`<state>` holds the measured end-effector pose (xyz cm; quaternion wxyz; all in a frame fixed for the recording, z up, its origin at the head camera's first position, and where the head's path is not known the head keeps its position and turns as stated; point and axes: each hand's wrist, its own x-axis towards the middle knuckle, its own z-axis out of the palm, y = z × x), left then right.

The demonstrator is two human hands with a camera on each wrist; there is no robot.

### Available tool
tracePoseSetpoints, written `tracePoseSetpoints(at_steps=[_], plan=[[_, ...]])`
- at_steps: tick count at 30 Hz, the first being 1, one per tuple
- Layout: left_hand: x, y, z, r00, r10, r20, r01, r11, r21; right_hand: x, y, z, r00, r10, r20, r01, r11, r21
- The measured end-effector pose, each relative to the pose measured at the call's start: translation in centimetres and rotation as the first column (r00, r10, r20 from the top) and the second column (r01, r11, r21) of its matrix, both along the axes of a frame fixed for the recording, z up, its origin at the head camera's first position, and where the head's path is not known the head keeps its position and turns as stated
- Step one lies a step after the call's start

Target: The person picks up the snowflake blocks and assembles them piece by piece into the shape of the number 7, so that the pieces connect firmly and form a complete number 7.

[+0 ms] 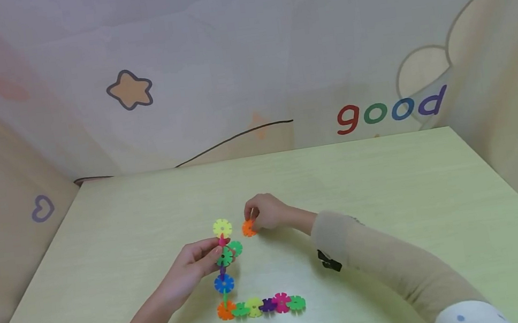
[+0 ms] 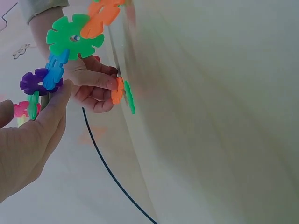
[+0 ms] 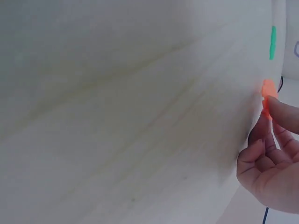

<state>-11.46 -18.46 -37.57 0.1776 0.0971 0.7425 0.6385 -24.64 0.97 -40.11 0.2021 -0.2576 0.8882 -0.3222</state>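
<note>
My left hand [image 1: 203,262] pinches a chain of interlocking snowflake discs near its far end. A yellow disc [image 1: 222,227] tips that end, followed by a pink one and a green disc [image 1: 224,256] by my thumb. Below come a purple piece, a blue disc [image 1: 224,283] and an orange corner disc [image 1: 226,310], where the chain bends rightward in an L to a green end disc [image 1: 297,303]. My right hand [image 1: 267,211] holds a loose orange disc [image 3: 268,95] between thumb and fingertips, apart from the chain. In the left wrist view, that orange disc [image 2: 117,91] is held on edge.
A single green disc [image 1: 235,248] lies on the pale wooden table [image 1: 388,183], just right of the chain. Behind the table hangs a printed cloth backdrop [image 1: 226,52], with more cloth at both sides. A black clip-like piece [image 1: 329,260] sits below the right sleeve.
</note>
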Motion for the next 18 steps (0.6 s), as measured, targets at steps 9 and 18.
tracePoseSetpoints(at_steps=[9,18], plan=[[-0.3,0.5,0.0,0.999,-0.037,0.004,0.037,0.999,0.004,-0.2,1.8,1.0,0.994,0.006,0.107,0.016,0.978,-0.209],[-0.5,1.1,0.1,0.998,-0.07,-0.001,0.07,0.997,0.018,0.4,3.0,3.3,0.982,0.045,0.185,0.03,0.923,-0.383]])
